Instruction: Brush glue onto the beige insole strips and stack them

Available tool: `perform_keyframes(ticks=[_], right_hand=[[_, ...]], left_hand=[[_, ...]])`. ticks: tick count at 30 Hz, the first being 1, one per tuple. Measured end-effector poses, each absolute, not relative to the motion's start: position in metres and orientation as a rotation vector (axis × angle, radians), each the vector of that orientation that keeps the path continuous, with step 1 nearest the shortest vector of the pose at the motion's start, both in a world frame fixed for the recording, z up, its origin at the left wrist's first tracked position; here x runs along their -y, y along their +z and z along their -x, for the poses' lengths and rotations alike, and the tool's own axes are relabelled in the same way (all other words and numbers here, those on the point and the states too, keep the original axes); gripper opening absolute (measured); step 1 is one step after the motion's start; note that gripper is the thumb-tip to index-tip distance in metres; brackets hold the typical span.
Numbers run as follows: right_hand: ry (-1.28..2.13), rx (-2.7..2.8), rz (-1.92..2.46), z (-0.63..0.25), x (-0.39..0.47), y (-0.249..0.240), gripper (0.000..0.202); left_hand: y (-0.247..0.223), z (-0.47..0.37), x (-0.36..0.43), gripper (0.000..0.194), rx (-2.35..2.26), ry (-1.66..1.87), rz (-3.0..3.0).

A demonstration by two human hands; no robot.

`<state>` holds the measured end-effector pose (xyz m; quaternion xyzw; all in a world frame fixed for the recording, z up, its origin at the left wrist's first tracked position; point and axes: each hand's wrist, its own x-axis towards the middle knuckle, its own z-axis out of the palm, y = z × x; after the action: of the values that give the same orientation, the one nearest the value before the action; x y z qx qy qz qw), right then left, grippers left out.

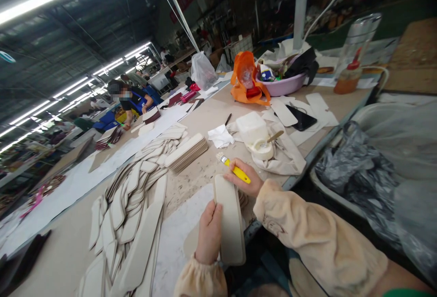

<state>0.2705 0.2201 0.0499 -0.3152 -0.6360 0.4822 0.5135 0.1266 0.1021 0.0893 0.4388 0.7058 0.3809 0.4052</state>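
My left hand (209, 233) grips the left edge of a long off-white padded strip (231, 228) with rounded corners, held up in front of me. At the strip's top end is my right hand (246, 178), closed on a paintbrush (240, 173) with a yellow handle. The brush's pale bristles point up and left, away from the strip. My right fingertips are close to the strip's upper edge; whether they pinch it I cannot tell. Beyond the brush stands a white plastic container (254, 133) with a stick (276, 136) in its opening, on a crumpled cloth (283, 156).
Left of my hands lie a neat stack of strips (187, 151) and a heap of loose strips (133, 210). Further back are an orange bag (243, 78), a purple basin (282, 86) and a phone (302, 118). A plastic-lined bin (362, 174) stands right. A co-worker (131, 101) works across the table.
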Motion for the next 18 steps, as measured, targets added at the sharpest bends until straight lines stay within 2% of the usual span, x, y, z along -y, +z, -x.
perform_keyframes(ticks=[6,12,18], right_hand=[[1.184,1.540,0.754,-0.270,-0.218,0.050,0.033],[1.260,1.391,0.795,-0.268,-0.222,0.048,0.036],[1.150,1.340,0.880,-0.271,-0.233,0.041,0.037]], left_hand=[[0.083,-0.124,-0.104,0.036,-1.729,0.970,-1.102],[0.074,-0.129,-0.093,0.047,-1.162,0.938,-0.646],[0.053,-0.130,-0.057,0.054,-0.944,0.820,-0.337]])
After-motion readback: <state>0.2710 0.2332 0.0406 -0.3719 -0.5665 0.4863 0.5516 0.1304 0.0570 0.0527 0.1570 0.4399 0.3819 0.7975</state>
